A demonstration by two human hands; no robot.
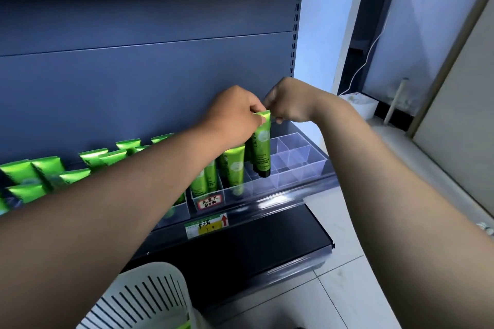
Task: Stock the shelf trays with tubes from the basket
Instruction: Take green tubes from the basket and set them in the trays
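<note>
While both hands pinch the flat crimped top of one tube [262, 145], left hand [236, 112] and right hand [287, 104], it hangs cap-down over the tray [307, 165] at the shelf's right end. It looks light and soft-walled; the stiff crimp seems the best hold.

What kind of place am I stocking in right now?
Probably a shop aisle or a mock-up of one: a slotted metal shelf unit, a price label on the shelf edge, and clear divided trays of identical green tubes.

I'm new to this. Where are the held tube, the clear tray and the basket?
held tube [262, 145]: head view, green body.
clear tray [315, 165]: head view, front wall.
basket [149, 291]: head view, slotted wall.
</note>
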